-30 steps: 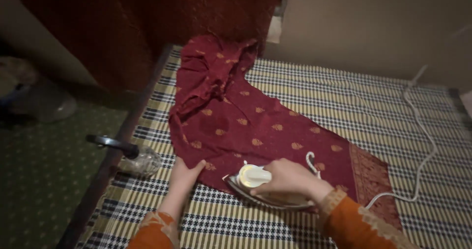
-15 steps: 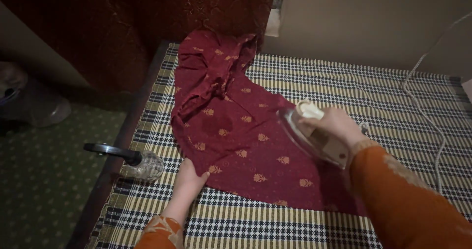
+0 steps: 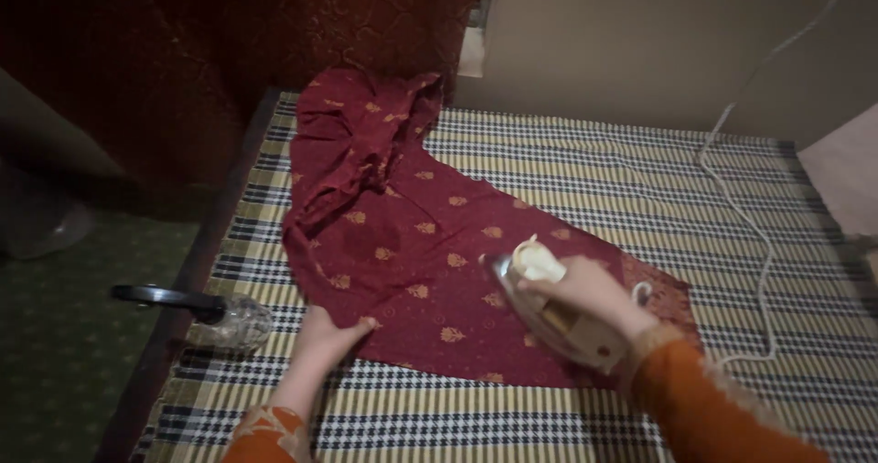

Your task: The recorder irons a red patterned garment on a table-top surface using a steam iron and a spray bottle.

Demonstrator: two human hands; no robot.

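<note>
Your right hand (image 3: 585, 291) clamps the iron (image 3: 549, 308), now drawn back onto the cloth (image 3: 430, 244); your left hand (image 3: 325, 333) still pins its edge.

Right hand (image 3: 585, 291) irons maroon cloth (image 3: 430, 244), seemingly flat.

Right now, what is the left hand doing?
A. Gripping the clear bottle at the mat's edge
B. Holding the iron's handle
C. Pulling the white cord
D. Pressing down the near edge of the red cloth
D: the left hand lies flat on the near edge of the red cloth, while the right hand grips the iron farther along it.
</note>
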